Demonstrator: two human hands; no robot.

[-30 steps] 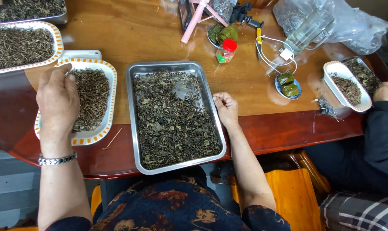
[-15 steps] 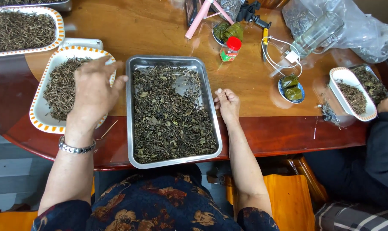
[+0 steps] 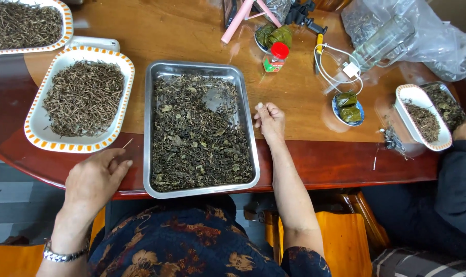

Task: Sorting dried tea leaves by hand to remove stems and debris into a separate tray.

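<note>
We are seeing a small bottle [image 3: 275, 58] with a red cap and a green-and-red label standing at the far middle of the table — and clear plastic bags [image 3: 428, 31] lying crumpled at the far right.

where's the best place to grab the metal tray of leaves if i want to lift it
Probably by its two long side rims, one of the hands on each. The metal tray lies lengthwise away from the person, its near end overhanging the table edge. The right hand rests beside the right rim; the left hand is by the near left corner. The rolled rim gives purchase, and a level lift keeps the loose leaves in.
</note>
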